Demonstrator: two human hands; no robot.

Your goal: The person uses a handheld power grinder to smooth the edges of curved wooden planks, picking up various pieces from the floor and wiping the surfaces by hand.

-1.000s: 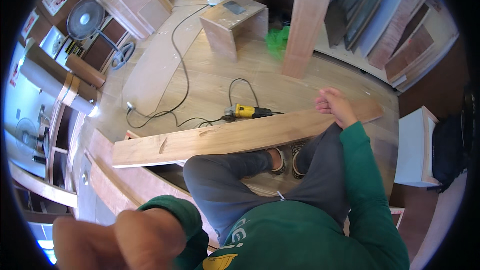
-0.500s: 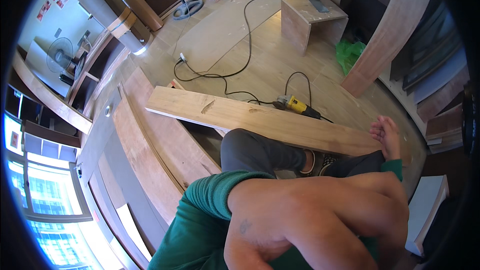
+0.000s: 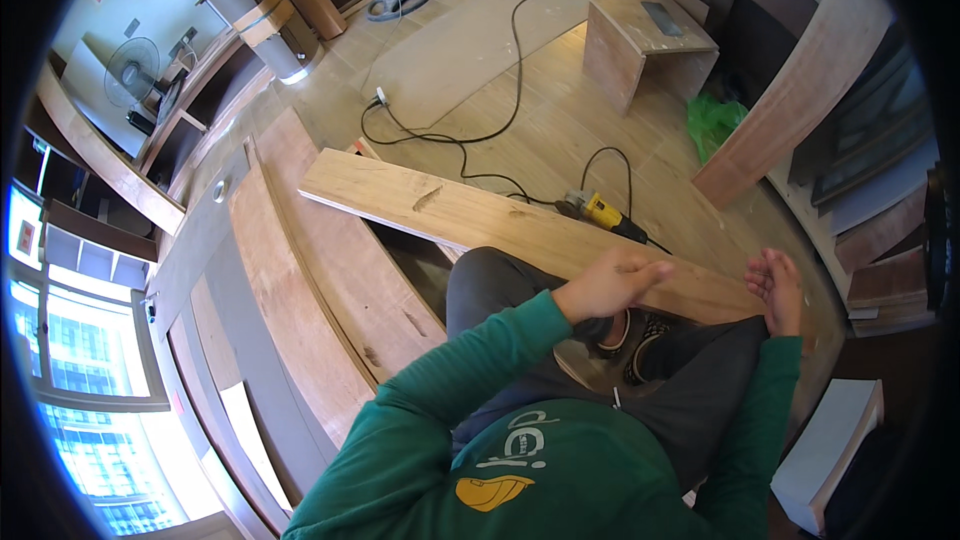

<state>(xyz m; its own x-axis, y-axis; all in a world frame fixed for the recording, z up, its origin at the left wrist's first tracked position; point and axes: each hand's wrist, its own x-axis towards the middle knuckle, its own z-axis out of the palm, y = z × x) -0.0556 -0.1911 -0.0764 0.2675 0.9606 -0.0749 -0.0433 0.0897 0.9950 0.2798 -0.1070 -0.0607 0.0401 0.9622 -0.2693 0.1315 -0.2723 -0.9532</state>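
My left hand (image 3: 612,282) is held in front of me above a long pale wood plank (image 3: 470,220), its back toward me and its thumb side pointing right. Its other fingers are mostly hidden. My right hand (image 3: 777,285) is raised at the right end of the plank, over my knee. Its fingers are loosely curled, and nothing shows in them. Gouges mark the plank's upper face, and it lies in front of my bent legs (image 3: 495,285). Beyond it on the floor rests a yellow and black angle grinder (image 3: 605,215) with a black cord.
Long reddish boards (image 3: 330,270) lie at the left. A wooden box stool (image 3: 625,50) stands ahead, with a green plastic bag (image 3: 712,125) beside it. A tall curved board (image 3: 800,80) leans at the right. A power cord (image 3: 518,70) runs across the floor. A white box (image 3: 830,450) is at lower right.
My left arm, bare and close to the camera before, is now lowered with its green sleeve down and its hand in view. My right hand's fingers have curled more. The view has shifted slightly.
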